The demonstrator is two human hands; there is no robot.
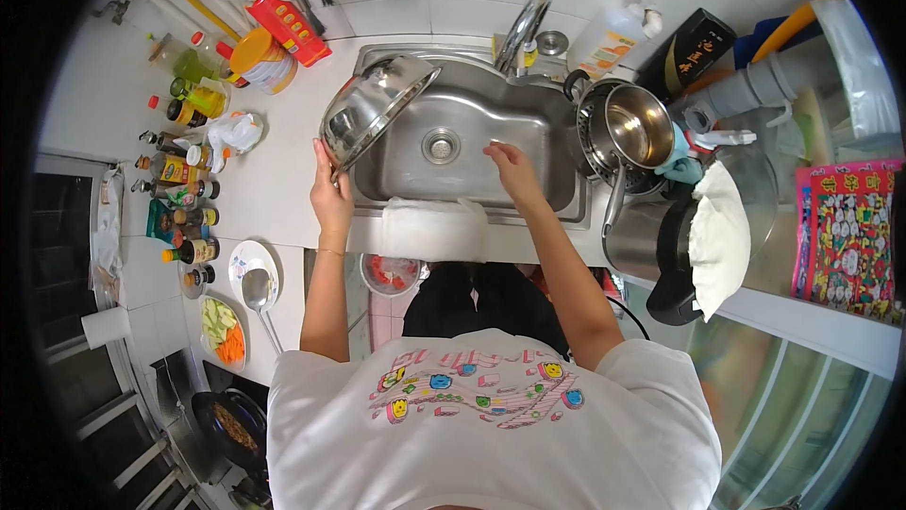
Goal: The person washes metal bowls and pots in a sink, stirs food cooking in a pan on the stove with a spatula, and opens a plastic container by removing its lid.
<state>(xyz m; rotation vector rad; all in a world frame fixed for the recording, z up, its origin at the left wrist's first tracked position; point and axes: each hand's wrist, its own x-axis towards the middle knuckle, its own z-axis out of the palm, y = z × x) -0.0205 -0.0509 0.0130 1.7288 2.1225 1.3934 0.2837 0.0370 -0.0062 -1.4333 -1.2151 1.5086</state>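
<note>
Bowl of polished, silver-coloured steel, round and deep (370,104), is held tilted above the left edge of the sink, its outer wall turned up to the left and its mouth facing down toward the basin. It should be stiff and unlikely to break, moderately light for its width, though its smooth skin would turn slippery with water or soap; whether it is wet I cannot tell. The rim looks the best place to hold, thumb on one face and fingers on the other, with a second grip opposite to stop it swinging.

The left hand (331,191) has the near, lower end of the rim, fingers straight and close together along the outer wall; how the thumb lies is unclear. The right hand (511,170) hangs over the sink, touching nothing, its fingers extended, loosely together and slightly bent.

Below is the brushed-steel sink (540,137) with a round metal drain (441,146), a curved chrome tap (525,31) behind it and a folded white cloth (434,230) over its front edge. On the right stands a small, long-handled steel saucepan (639,123); on the left, well apart, a steel ladle (256,288) rests on a white plate (243,255).
</note>
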